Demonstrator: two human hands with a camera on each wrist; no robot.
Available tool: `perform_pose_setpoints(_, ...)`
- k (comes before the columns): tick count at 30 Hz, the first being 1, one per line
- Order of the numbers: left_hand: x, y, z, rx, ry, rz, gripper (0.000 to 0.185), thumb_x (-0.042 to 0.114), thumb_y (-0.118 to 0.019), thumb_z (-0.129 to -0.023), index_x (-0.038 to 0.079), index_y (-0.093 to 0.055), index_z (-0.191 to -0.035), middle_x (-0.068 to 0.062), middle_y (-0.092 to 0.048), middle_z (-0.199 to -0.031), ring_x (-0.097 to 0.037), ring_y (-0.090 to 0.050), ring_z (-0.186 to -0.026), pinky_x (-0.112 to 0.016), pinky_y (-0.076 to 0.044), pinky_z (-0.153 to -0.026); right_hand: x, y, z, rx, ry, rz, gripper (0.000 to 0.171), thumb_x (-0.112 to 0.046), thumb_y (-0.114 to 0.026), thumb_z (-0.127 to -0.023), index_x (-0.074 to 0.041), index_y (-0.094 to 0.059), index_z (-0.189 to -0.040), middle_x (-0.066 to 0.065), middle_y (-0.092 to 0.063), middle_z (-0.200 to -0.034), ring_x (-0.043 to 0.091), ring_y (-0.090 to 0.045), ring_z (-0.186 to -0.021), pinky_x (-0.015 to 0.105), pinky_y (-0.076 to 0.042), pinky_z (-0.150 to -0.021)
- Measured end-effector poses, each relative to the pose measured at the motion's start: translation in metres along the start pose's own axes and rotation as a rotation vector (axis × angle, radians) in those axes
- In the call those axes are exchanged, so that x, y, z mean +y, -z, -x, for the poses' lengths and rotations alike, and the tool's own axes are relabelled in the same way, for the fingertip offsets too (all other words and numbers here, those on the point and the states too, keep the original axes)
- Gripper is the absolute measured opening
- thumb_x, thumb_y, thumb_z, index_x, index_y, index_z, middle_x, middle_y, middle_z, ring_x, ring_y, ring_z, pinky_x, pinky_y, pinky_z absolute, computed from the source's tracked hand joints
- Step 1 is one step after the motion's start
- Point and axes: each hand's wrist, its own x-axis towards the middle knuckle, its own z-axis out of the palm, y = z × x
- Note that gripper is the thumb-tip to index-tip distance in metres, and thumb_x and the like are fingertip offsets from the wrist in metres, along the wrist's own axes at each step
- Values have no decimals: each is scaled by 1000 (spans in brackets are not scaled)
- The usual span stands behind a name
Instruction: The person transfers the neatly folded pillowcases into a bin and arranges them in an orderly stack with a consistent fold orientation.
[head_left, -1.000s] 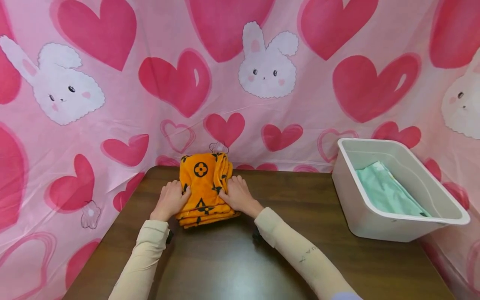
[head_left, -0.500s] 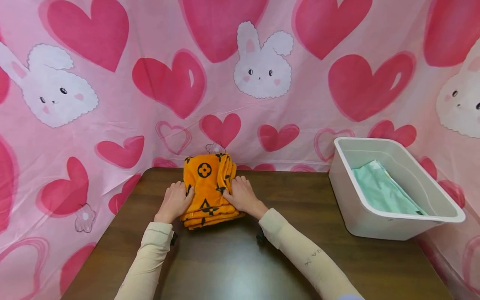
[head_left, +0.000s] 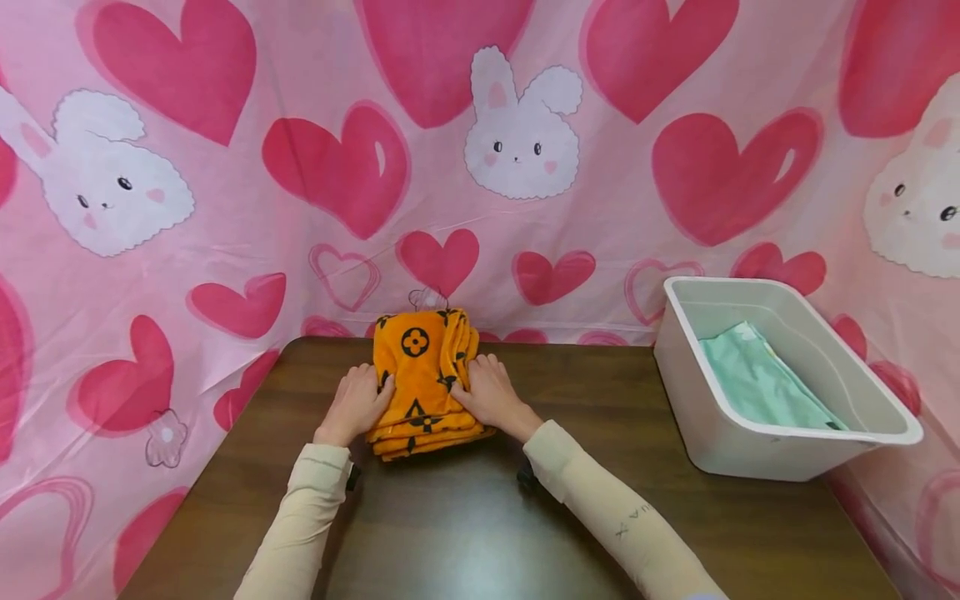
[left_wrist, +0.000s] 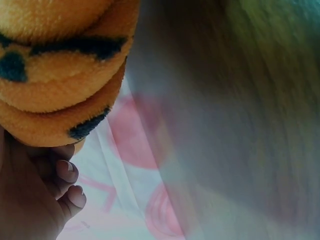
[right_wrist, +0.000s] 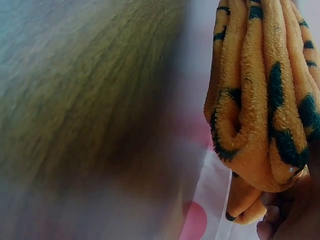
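A folded orange towel (head_left: 420, 375) with dark flower and emblem prints is at the back left of the table in the head view. My left hand (head_left: 357, 403) grips its left side, thumb over the top face. On the opposite side, my right hand (head_left: 495, 393) holds the edge in the same way. Stacked, rounded folds of the towel (left_wrist: 60, 75) fill the upper left of the left wrist view, above curled fingertips. Several layered folds of the towel (right_wrist: 265, 95) show in the right wrist view. Part of each hand's fingers is hidden by the fabric.
A light grey plastic bin (head_left: 701, 400) stands at the table's right side, with a folded mint-green cloth (head_left: 761, 379) inside. The dark wooden table (head_left: 450, 533) meets a pink heart-and-bunny curtain (head_left: 480, 208) behind and at both sides.
Both hands have shifted slightly to the right together with the orange towel, keeping hold of its sides. The head view has turned a little, so bin and curtain sit farther left.
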Motion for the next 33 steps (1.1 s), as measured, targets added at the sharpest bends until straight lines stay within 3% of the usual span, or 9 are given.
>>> perform_pose_setpoints(9,10,2,-2,-16,-26,26,38,31,-49,-104,3,-53,-78,-10,-50,-79,-32,-49,-80,-43,-38,-73,5,7,8,11,-5,2,36,-38,-52,-96,-3,-57,-93,7,-47,-87,24,-38,-81,34,-29,-74)
perform_pose_setpoints(16,22,8,-19,28,-46,29,39,30,-51,-104,2,-53,-76,-12,-51,-78,-36,-50,-83,-45,-39,-76,13,24,0,41,9,16,36,-38,-52,-97,-3,-57,-92,7,-49,-88,25,-38,-81,34,-28,-74)
perform_pose_setpoints(22,30,2,-13,-5,-46,33,39,31,-51,-103,2,-54,-77,-10,-49,-77,-33,-48,-81,-43,-38,-75,18,21,14,18,-26,-6,36,-38,-54,-96,-3,-57,-91,7,-48,-86,25,-38,-81,34,-28,-74)
perform_pose_setpoints(28,33,-1,-14,9,-58,47,41,33,-50,-104,3,-52,-76,-11,-49,-77,-34,-48,-82,-42,-37,-77,19,24,20,34,-34,-20,36,-38,-53,-97,-2,-57,-93,7,-47,-87,25,-37,-82,35,-27,-75)
perform_pose_setpoints(33,37,-1,-12,-43,-45,45,39,34,-49,-104,4,-53,-79,-10,-49,-80,-33,-47,-84,-42,-36,-77,20,24,27,20,-46,-22,33,-37,-54,-97,-4,-56,-91,7,-47,-86,25,-36,-81,35,-27,-75)
